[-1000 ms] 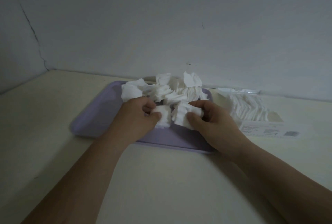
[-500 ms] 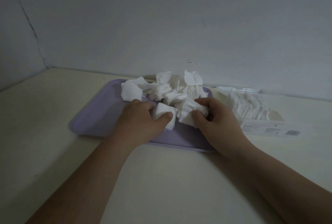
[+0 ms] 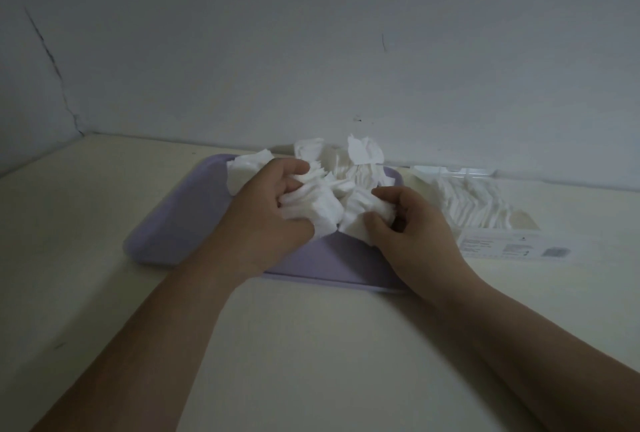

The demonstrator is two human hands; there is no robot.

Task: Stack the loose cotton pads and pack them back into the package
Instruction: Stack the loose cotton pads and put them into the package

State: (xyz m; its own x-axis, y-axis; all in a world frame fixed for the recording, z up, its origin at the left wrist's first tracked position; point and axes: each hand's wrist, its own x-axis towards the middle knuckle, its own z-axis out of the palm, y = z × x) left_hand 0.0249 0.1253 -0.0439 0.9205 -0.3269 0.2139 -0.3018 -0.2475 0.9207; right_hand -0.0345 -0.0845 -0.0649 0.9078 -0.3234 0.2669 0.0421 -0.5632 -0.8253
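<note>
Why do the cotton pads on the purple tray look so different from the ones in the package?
The cotton pads on the tray lie jumbled and crumpled in a loose heap; the pads in the package sit in neat overlapping rows. The tray pads are being gathered, with a bunch in the left hand and another in the right hand; nobody touches the package pads. Both are white and look like the same kind of pad.

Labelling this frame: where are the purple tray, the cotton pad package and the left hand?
purple tray (image 3: 180, 223), head view, bare left floor.
cotton pad package (image 3: 516, 247), head view, printed front label.
left hand (image 3: 266, 220), head view, back of hand.
</note>
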